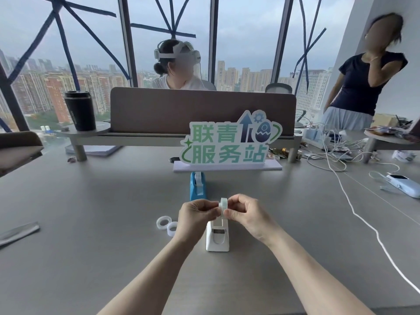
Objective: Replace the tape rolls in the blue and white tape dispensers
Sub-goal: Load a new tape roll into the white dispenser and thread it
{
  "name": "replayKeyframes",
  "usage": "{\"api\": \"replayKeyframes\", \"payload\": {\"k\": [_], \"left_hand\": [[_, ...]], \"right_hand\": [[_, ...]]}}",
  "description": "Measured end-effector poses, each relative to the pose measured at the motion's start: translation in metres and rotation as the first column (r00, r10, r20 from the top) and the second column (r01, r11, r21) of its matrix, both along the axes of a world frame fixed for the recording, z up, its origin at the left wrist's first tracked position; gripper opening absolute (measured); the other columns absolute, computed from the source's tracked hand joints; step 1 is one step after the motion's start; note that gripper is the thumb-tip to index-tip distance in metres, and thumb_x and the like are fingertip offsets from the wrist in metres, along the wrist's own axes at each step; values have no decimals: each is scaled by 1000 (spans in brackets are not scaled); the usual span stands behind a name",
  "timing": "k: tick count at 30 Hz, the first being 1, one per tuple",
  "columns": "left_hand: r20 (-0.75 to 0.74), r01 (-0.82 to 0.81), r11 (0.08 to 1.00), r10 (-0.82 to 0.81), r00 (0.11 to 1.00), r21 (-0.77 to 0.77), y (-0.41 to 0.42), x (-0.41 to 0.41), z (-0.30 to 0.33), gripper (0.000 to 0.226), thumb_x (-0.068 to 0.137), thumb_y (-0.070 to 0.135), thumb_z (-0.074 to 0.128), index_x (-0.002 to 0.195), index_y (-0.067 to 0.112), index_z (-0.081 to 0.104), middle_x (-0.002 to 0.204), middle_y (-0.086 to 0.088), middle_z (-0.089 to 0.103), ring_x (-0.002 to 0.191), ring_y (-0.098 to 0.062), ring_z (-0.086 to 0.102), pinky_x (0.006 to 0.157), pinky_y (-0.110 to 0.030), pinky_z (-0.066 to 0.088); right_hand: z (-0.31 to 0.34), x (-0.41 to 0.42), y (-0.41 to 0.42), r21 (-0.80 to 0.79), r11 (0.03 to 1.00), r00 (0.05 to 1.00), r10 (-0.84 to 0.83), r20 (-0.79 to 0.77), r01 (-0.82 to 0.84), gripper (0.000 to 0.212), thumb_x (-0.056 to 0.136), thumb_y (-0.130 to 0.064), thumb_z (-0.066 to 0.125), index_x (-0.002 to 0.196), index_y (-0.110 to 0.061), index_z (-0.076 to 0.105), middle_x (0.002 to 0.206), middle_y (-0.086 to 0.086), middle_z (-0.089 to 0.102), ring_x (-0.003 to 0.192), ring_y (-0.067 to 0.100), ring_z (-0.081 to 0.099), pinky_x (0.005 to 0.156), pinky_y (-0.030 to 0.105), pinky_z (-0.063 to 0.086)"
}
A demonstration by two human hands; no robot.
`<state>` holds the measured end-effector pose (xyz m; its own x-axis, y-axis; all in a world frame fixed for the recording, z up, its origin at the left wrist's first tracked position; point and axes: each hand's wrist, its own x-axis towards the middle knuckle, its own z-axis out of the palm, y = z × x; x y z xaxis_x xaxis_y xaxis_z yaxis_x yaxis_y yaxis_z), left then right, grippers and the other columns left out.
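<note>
A small roll of clear tape (222, 206) is held on edge between both hands, directly above the white dispenser (217, 237), so that its flat faces point left and right and its hole runs across from one hand to the other. It is pinched by the left hand (197, 215) on one face and by the right hand (246, 213) on the other, fingertips closed narrowly on it; neither hand is clearly nearer. The open cradle of the white dispenser lies straight below the roll, so a short lowering is judged to be the next move, with the axis kept crosswise. The dispenser is seen as smooth, hard plastic with a rounded slot, standing upright on the matte grey table (91, 246). Just to its left two more glossy, translucent rolls (167, 224) are laid flat, touching each other. Beyond the hands the blue dispenser (197, 187) is stood, a roll already seated in it, near a sign (227, 144)
</note>
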<state>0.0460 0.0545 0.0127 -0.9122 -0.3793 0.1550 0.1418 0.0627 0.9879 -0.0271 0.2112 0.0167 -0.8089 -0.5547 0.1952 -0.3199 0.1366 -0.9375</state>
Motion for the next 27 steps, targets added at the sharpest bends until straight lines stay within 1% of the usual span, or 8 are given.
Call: {"api": "replayKeyframes", "payload": {"k": [7, 13, 16, 18, 20, 22, 24, 27], "left_hand": [[10, -9, 1000, 9, 1000, 16, 0, -2, 1, 14, 74, 5, 77, 88, 4, 76, 77, -16, 74, 64, -16, 65, 67, -23, 56], [24, 1, 1000, 0, 1000, -22, -1, 0, -1, 18, 76, 7, 76, 93, 2, 76, 88, -26, 73, 68, -19, 64, 69, -26, 57], [22, 30, 998, -29, 999, -51, -2, 1, 3, 14, 79, 4, 72, 90, 10, 76, 80, -17, 75, 67, -16, 64, 69, -22, 57], [31, 14, 996, -11, 999, -91, -6, 0, 4, 18, 81, 3, 69, 85, 19, 77, 73, -6, 74, 67, -13, 66, 68, -22, 57], [50, -15, 991, 22, 999, -131, -10, -2, 3, 15, 81, 6, 70, 87, 17, 77, 73, -4, 74, 68, -11, 67, 65, -20, 55], [53, -52, 978, 64, 997, -204, -13, -4, 2, 13, 79, 9, 73, 90, 13, 77, 72, 1, 73, 62, 3, 64, 61, -11, 50], [37, -87, 944, 104, 994, -317, -15, -7, 3, 13, 77, 14, 76, 89, 15, 78, 73, 9, 71, 60, 10, 61, 64, -3, 46], [26, -102, 902, 124, 992, -420, -18, -10, 2, 14, 75, 18, 77, 89, 16, 78, 80, 8, 73, 72, 5, 63, 71, -1, 44]], "right_hand": [[2, -3, -4, 58, 998, 999, -13, -51, 16, 18, 80, -24, 77, 93, -19, 66, 93, 5, 76, 93, 24, 71, 92, 45, 55], [0, -3, -5, 89, 996, 997, -16, -69, 22, 18, 80, -23, 78, 91, -17, 65, 92, 5, 76, 93, 25, 70, 90, 42, 56], [3, -3, -3, 88, 996, 996, -27, -86, 34, 18, 80, -27, 77, 92, -19, 66, 92, 3, 76, 91, 22, 70, 89, 39, 56], [3, -5, -3, 125, 991, 992, -28, -120, 43, 20, 80, -34, 76, 94, -23, 67, 92, -1, 74, 89, 18, 68, 88, 40, 56], [1, -8, -5, 191, 979, 983, -38, -177, 72, 23, 79, -43, 74, 95, -29, 67, 94, -3, 70, 90, 15, 63, 88, 42, 53], [2, -9, -7, 231, 968, 978, -52, -201, 99, 24, 79, -46, 73, 95, -31, 66, 98, -2, 67, 95, 14, 60, 90, 42, 51], [5, -10, -9, 258, 961, 978, -50, -203, 102, 22, 80, -46, 72, 94, -31, 65, 99, -6, 65, 98, 13, 59, 91, 41, 50], [7, -12, -12, 327, 940, 977, -33, -213, 103, 23, 82, -48, 69, 97, -31, 64, 102, -10, 65, 102, 12, 57, 92, 39, 49]]}}
